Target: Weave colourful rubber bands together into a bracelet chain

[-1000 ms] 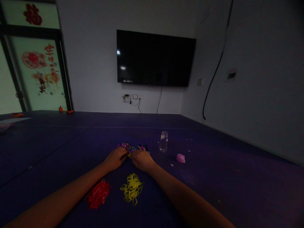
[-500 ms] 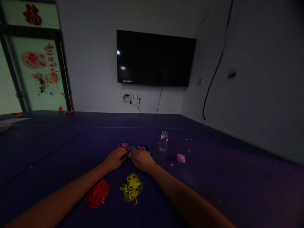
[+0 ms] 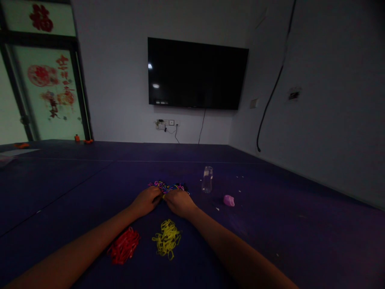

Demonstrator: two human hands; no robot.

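Observation:
A mixed pile of multicoloured rubber bands (image 3: pixel 162 186) lies at the middle of the table, partly hidden behind my hands. My left hand (image 3: pixel 148 200) is closed at the near left side of this pile; its fingertips are hidden, and I cannot make out what they hold. From the right, my right hand (image 3: pixel 179 202) reaches in with fingers pinched on a small yellow rubber band (image 3: pixel 164 197), which shows between the two hands. Nearer me are a heap of red rubber bands (image 3: pixel 124 245), beside my left forearm, and a heap of yellow rubber bands (image 3: pixel 167 239) between my forearms.
A clear bottle (image 3: pixel 207 180) stands upright beyond my right hand, with a crumpled pink-purple item (image 3: pixel 229 200) to its right. White scraps (image 3: pixel 217 209) dot the dark purple table (image 3: pixel 90 184). Behind, a television (image 3: pixel 197 74) hangs on the wall.

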